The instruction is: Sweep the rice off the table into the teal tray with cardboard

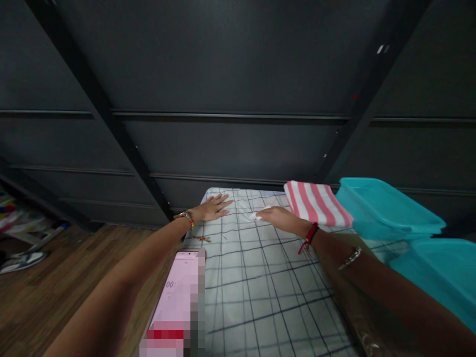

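Observation:
My left hand lies flat with fingers spread on a white cloth with a dark grid pattern, near its far left corner. My right hand rests on the same cloth further right, its fingers pinching a small white tag or fold of fabric. A folded red-and-white striped cloth lies just beyond my right hand at the cloth's far right corner. Both wrists wear bracelets.
A pink phone with its screen lit lies at the cloth's left edge. Two turquoise plastic tubs stand at the right. A dark panelled wall with black metal bars rises behind. Wooden floor, shoes and clutter lie at the left.

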A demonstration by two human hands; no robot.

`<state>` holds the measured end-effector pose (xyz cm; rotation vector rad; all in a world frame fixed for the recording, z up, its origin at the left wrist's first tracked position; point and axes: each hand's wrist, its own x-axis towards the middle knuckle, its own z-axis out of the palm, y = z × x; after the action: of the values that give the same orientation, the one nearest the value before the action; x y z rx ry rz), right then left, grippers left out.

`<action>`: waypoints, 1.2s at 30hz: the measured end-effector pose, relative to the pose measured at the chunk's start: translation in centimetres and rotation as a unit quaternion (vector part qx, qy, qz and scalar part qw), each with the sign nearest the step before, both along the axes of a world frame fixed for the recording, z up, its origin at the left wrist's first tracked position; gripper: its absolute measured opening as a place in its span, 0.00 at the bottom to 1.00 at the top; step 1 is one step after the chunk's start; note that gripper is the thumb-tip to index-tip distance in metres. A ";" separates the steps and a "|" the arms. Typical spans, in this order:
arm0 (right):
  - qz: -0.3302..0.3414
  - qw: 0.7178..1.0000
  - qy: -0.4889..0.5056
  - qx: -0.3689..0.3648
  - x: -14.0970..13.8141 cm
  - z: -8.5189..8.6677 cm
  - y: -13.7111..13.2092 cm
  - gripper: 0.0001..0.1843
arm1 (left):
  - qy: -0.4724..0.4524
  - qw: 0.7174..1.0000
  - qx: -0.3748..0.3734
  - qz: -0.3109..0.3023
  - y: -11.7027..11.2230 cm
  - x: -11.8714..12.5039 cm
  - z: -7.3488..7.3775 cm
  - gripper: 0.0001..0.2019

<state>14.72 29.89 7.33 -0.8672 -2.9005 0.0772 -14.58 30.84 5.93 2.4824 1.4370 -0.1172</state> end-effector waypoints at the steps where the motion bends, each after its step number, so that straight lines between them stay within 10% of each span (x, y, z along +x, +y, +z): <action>1: -0.016 1.000 0.010 0.008 -0.5 0.2 0.4 0.17 | 0.003 1.000 0.002 -0.001 -0.1 0.0 0.0 0.29; 9: 0.023 0.999 0.018 0.023 -6.9 -0.9 -1.6 0.22 | 0.029 0.999 0.022 0.010 -0.2 0.0 -0.2 0.29; 18: 0.192 0.981 0.008 -0.034 -0.8 -0.1 -7.5 0.17 | 0.033 0.999 0.025 0.009 -0.2 -0.1 -0.1 0.28; 30: -0.021 0.990 -0.094 0.098 -2.4 -0.9 -1.2 0.20 | 0.032 0.999 0.039 -0.002 0.8 3.0 -0.1 0.27; 36: -0.054 0.990 -0.070 0.107 -0.9 -1.7 -4.5 0.22 | 0.033 0.998 0.049 -0.007 0.6 2.5 -0.5 0.27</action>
<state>13.81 25.34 5.65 -1.0245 -2.9096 -0.3094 -12.07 31.49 5.39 2.5899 1.4866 -0.1349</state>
